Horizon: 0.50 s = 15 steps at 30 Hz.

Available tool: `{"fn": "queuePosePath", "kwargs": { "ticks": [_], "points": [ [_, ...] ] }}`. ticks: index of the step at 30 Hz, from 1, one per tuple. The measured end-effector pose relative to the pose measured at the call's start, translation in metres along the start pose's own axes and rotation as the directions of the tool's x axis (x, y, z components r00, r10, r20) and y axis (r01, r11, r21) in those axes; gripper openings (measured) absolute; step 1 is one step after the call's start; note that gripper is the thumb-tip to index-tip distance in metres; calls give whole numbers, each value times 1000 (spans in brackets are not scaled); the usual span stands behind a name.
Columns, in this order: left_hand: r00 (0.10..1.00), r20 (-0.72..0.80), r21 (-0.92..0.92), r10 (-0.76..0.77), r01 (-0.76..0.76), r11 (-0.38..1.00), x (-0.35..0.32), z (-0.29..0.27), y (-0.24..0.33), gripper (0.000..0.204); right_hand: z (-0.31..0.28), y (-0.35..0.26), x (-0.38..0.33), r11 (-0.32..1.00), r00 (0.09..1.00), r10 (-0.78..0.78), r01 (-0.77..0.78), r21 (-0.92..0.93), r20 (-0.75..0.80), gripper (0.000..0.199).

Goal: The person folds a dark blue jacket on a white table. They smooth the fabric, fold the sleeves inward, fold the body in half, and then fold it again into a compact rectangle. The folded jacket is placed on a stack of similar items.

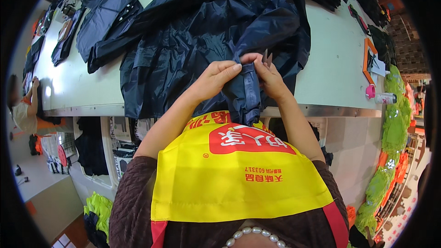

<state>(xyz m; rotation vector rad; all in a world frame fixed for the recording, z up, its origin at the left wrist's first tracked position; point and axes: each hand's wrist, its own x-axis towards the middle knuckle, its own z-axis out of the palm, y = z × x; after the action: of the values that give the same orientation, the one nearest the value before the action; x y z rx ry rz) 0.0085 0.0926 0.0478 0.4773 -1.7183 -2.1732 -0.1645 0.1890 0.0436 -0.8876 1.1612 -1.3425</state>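
Note:
A shiny dark navy garment (193, 41) lies spread and crumpled over the table, its near part hanging over the front edge. My left hand (215, 81) is closed, pinching a folded, seamed strip of it between thumb and fingers. Close beside it, my right hand (270, 77) grips the same strip at its top. Metal tips of what look like thread snips (267, 58) stick up from the right hand; their handles are hidden in the palm. Below the hands the strip (251, 93) hangs down against my yellow apron (229, 188).
More dark garments (108, 23) lie at the table's left. An orange frame (369, 59), a pink item (370, 91) and a small bottle (386, 98) stand at the right edge. Lime-green garments (395, 115) hang beyond. Another person (25, 110) is at far left. Crates (94, 151) stand underneath.

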Motion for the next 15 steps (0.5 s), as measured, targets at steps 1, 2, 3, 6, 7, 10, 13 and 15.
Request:
{"fn": "queuePosePath", "kwargs": {
  "ticks": [1, 2, 3, 6, 7, 10, 13, 15],
  "points": [
    [1000, -21, 1, -12, 12, 1000, -2, -2, 4, 28, -5, 6, 1, 996, 999, -28, 31, -86, 32, 27],
    [999, -40, 2, -24, 24, 1000, -5, -3, 8, 28, -8, 9, 1, 983, 996, -54, 65, -170, 65, 24],
    [993, -83, -230, -86, 65, 971, -12, -1, 14, 27, -4, 2, -4, 994, 996, -5, -5, -108, -91, 22],
    [986, -77, -383, -145, 105, 918, -17, 3, 7, 25, -5, -6, -6, 964, 996, -86, 79, -254, -17, 29],
    [958, -162, -431, -238, 148, 890, -17, 9, 15, 23, -4, -9, -8, 954, 994, -97, 82, -289, -40, 27],
    [971, -98, -394, -219, 164, 904, -16, 3, 8, 22, -2, -18, -12, 880, 965, -242, 174, -442, -101, 20],
    [979, -104, -401, -177, 121, 908, -19, 7, 10, 20, 10, -41, -20, 632, 872, -482, 277, -724, -87, 28],
    [978, -134, -399, -162, 96, 912, -20, 9, 10, 21, 23, -65, -34, 612, 914, -406, 258, -748, -18, 28]
  ]
}}
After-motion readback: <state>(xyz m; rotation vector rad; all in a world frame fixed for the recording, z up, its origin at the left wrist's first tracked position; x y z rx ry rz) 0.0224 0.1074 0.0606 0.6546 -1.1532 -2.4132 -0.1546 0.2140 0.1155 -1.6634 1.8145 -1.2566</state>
